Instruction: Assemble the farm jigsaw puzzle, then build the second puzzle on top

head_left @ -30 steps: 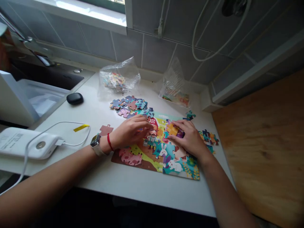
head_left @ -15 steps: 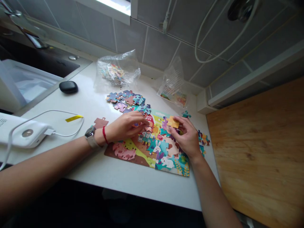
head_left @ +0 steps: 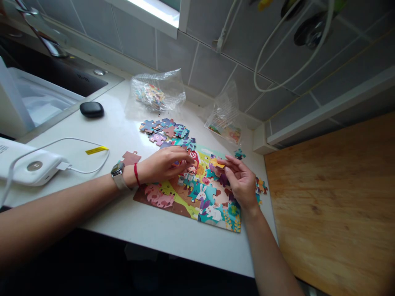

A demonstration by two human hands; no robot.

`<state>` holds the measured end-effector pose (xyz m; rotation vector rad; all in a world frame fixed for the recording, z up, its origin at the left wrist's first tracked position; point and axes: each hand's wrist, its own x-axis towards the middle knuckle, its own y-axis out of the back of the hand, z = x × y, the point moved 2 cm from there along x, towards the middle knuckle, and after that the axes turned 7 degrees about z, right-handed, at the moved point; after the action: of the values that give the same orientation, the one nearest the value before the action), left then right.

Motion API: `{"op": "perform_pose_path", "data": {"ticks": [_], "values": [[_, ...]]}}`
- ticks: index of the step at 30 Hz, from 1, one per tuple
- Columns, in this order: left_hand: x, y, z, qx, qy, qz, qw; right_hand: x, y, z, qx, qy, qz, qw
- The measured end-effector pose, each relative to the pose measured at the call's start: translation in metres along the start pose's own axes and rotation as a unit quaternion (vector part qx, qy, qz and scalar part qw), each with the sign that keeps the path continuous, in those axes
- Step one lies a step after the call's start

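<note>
A partly joined animal puzzle point(head_left: 182, 205) lies on the white counter point(head_left: 123, 222). Between the thumb and fingers of my right hand point(head_left: 242, 181) is a yellow puzzle piece point(head_left: 217, 163), low over the puzzle's upper right part. My left hand point(head_left: 168, 163) hovers over the puzzle's upper left part, its fingers curled together; whether they pinch anything is hidden. Behind that hand lies a heap of loose pieces point(head_left: 168, 130). A single brown piece point(head_left: 131, 157) rests beside my left wrist, and more pieces point(head_left: 261, 186) lie right of my right hand.
Clear plastic bags, one holding pieces point(head_left: 151, 96) and one over a picture card point(head_left: 226, 132), lie by the wall. On the left are a black oval object point(head_left: 91, 109), a white device point(head_left: 31, 164) with a cable, and a sink point(head_left: 61, 74). A wooden board point(head_left: 333, 197) is on the right.
My right hand has brought the yellow piece slightly left and down toward the puzzle, and the piece now looks more tilted. My left hand holds nearly the same pose. The camera view has shifted slightly.
</note>
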<state>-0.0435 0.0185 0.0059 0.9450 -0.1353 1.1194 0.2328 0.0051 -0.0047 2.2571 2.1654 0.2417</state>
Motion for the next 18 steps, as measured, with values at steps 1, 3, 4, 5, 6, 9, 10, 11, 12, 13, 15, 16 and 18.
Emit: {"op": "perform_pose_path", "data": {"ticks": [1, 3, 4, 5, 6, 9, 10, 11, 12, 13, 15, 16, 18], "values": [[-0.001, -0.001, 0.001, 0.001, -0.005, -0.001, 1.000, -0.003, -0.003, -0.002, 0.011, -0.012, -0.025, 1.000], [-0.002, -0.003, 0.004, 0.013, -0.018, -0.004, 1.000, -0.010, -0.012, -0.008, 0.034, -0.030, -0.084, 0.995], [-0.004, -0.004, 0.005, 0.023, -0.025, -0.005, 0.999, -0.014, -0.016, -0.011, 0.045, -0.036, -0.113, 0.992], [-0.005, -0.006, 0.007, 0.033, -0.032, -0.007, 0.999, -0.018, -0.020, -0.014, 0.056, -0.039, -0.140, 0.988], [-0.007, -0.007, 0.009, 0.044, -0.037, -0.007, 0.998, -0.021, -0.024, -0.016, 0.065, -0.039, -0.163, 0.984], [-0.010, -0.010, 0.012, 0.069, -0.037, -0.011, 0.997, -0.027, -0.031, -0.018, 0.074, -0.040, -0.203, 0.976], [-0.010, -0.010, 0.013, 0.071, -0.033, -0.011, 0.997, -0.027, -0.032, -0.017, 0.071, -0.039, -0.208, 0.975], [-0.009, -0.010, 0.014, 0.066, -0.026, -0.008, 0.997, -0.027, -0.032, -0.016, 0.065, -0.036, -0.208, 0.975], [-0.009, -0.010, 0.014, 0.055, -0.017, -0.004, 0.998, -0.026, -0.031, -0.015, 0.057, -0.030, -0.200, 0.978], [-0.008, -0.010, 0.015, 0.038, -0.005, 0.001, 0.999, -0.024, -0.030, -0.015, 0.046, -0.020, -0.185, 0.981], [-0.006, -0.010, 0.016, -0.008, 0.041, 0.020, 0.999, -0.019, -0.026, -0.015, 0.018, 0.004, -0.144, 0.989], [-0.006, -0.010, 0.016, -0.036, 0.074, 0.030, 0.996, -0.017, -0.024, -0.015, 0.004, 0.016, -0.123, 0.992], [-0.005, -0.012, 0.017, -0.096, 0.145, 0.046, 0.984, -0.015, -0.023, -0.015, -0.006, 0.022, -0.097, 0.995]]}}
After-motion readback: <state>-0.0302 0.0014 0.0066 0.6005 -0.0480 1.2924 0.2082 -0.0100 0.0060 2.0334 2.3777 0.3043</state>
